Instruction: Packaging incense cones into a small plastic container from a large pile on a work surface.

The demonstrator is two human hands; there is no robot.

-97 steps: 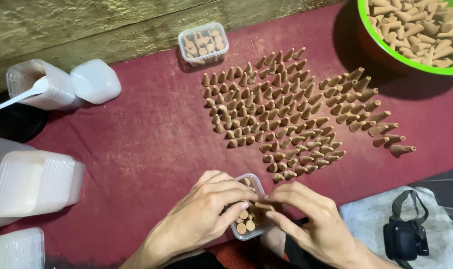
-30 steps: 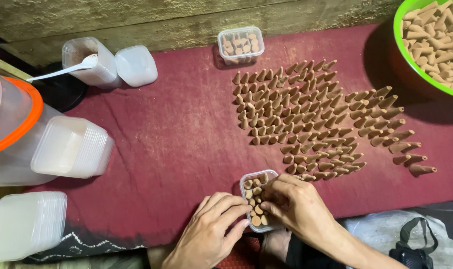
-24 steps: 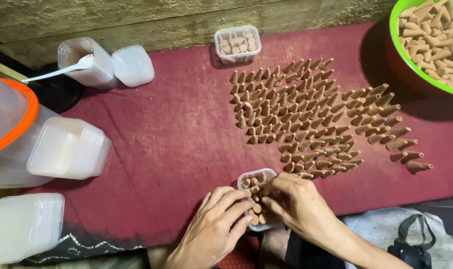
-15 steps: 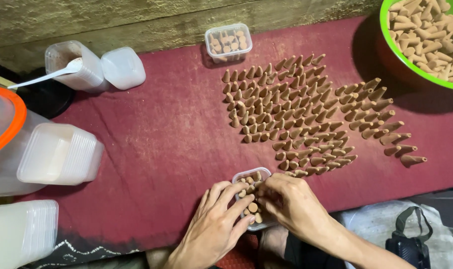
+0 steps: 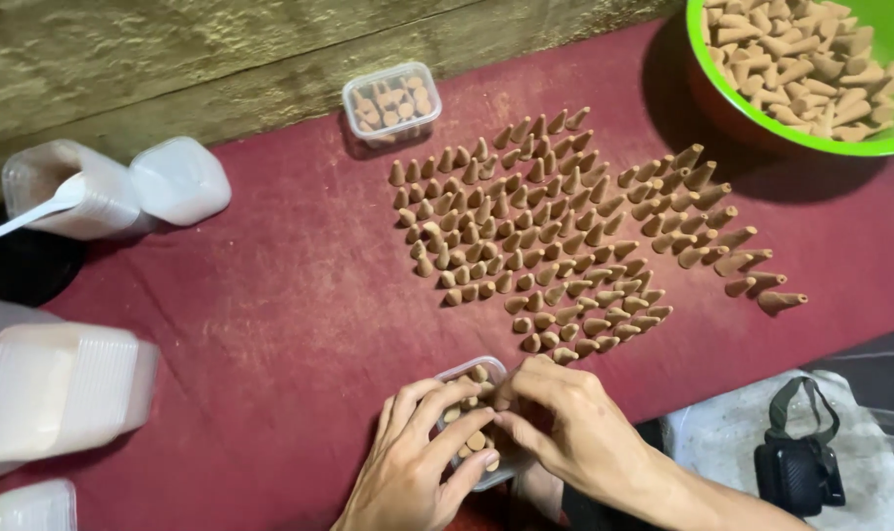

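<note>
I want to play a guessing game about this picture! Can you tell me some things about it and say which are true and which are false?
1. Both hands, left hand and right hand, touch a small clear box of brown cones. True.
2. The bowl of cones is blue. False: it is green.
3. Many cones stand in rows on a red cloth. True.
4. A white spoon lies in the bowl. False: it sticks out of a clear tub far left.

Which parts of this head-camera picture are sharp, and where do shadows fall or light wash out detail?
Head view: the brown cones on the red cloth are sharp; the green bowl casts a dark shadow to its left; the stacked clear containers look pale and washed out; both hands, left hand and right hand, are evenly lit.
</note>
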